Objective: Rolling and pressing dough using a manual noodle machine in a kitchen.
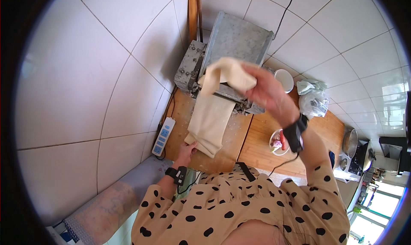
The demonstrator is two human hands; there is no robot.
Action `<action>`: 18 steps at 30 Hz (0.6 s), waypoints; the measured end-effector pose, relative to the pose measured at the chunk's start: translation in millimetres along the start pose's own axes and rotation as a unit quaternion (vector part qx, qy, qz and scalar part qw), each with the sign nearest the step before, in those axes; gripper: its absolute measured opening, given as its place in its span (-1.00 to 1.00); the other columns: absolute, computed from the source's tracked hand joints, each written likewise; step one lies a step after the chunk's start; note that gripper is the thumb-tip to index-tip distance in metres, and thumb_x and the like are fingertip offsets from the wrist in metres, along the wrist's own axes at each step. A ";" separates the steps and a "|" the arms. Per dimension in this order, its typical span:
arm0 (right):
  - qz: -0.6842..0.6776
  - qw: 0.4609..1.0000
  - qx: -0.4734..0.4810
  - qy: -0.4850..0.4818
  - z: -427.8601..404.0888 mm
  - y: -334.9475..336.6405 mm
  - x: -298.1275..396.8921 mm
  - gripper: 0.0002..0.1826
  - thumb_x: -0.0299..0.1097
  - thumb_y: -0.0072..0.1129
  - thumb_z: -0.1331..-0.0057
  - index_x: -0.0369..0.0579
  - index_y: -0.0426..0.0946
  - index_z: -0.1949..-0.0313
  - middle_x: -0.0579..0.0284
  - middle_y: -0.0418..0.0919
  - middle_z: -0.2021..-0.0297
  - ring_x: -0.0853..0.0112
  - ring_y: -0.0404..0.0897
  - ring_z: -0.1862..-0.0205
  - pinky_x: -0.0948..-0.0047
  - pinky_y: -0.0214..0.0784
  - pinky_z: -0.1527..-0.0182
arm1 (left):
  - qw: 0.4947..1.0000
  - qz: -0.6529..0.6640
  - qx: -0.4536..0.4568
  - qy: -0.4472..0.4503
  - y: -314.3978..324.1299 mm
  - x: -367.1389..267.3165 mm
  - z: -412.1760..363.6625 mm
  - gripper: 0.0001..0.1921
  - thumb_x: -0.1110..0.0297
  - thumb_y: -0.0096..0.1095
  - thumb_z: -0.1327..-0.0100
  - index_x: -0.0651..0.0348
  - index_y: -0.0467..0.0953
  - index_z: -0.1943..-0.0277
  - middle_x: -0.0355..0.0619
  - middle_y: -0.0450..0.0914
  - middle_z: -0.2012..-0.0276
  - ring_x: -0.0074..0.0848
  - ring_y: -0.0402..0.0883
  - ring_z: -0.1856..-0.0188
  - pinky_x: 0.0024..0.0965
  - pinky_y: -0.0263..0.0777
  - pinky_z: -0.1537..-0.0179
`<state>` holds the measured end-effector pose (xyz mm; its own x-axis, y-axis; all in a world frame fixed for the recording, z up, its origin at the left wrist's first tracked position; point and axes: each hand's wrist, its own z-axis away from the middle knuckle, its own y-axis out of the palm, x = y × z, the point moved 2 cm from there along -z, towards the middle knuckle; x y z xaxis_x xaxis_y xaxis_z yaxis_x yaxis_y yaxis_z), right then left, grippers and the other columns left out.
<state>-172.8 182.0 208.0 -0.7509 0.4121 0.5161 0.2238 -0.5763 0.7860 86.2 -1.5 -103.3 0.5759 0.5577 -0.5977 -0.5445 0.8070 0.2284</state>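
A long pale dough sheet (pixel 212 115) runs from the rollers of a dough sheeting machine (pixel 190 67) down onto the wooden table, where its near end lies folded. My left hand (pixel 186 153) pinches that folded end at its left corner. Raised above the rollers, my right hand (pixel 265 86) grips another end of the dough (pixel 229 71), which loops over and droops in front of the machine. This upper part is blurred. Behind it slopes the machine's grey metal feed tray (pixel 242 36). Whether the upper dough joins the lower sheet is hard to see.
A power strip (pixel 163 136) lies along the wall, left of the dough. To the right on the wooden tabletop (pixel 257 148) stand a bowl of garlic and red items (pixel 278 143), a white tub (pixel 284 80) and plastic bags (pixel 313 99). Cables hang from both wrists.
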 end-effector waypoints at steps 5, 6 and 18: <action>-0.097 0.985 -0.084 -0.114 -86.0 -68.6 83.5 -0.66 -0.32 -0.12 -0.36 -0.27 0.29 -0.04 0.02 0.45 0.05 0.29 0.47 -0.01 0.26 0.37 -0.07 | 1.000 0.019 -0.020 -0.013 -5.5 12.2 11.3 -0.75 0.41 0.27 -0.15 0.19 0.43 0.12 -0.24 0.53 0.26 -0.58 0.53 0.33 -0.54 0.45 0.30; -0.087 0.974 -0.140 -0.156 -91.7 -77.9 90.4 -0.66 -0.31 -0.11 -0.36 -0.23 0.28 -0.05 0.02 0.43 0.03 0.29 0.44 -0.03 0.26 0.35 -0.07 | 1.000 0.015 -0.020 -0.013 -10.5 17.9 15.4 -0.75 0.41 0.27 -0.15 0.19 0.43 0.12 -0.24 0.53 0.26 -0.58 0.53 0.33 -0.54 0.45 0.30; 0.477 0.855 -0.077 -0.187 -98.5 -91.6 97.1 -0.59 -0.31 0.02 -0.28 -0.22 0.35 -0.08 0.16 0.50 0.12 0.45 0.48 0.07 0.53 0.32 0.00 | 0.996 -0.040 -0.066 -0.045 -36.5 40.5 46.3 -0.77 0.30 0.25 -0.18 0.22 0.44 0.19 -0.16 0.57 0.35 -0.53 0.56 0.42 -0.54 0.45 0.40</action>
<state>-327.5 205.2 152.5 -0.0139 -0.1182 0.9929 0.5178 -0.8503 -0.0940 157.6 0.5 -100.3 0.6693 0.5127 -0.5377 -0.5671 0.8201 0.0759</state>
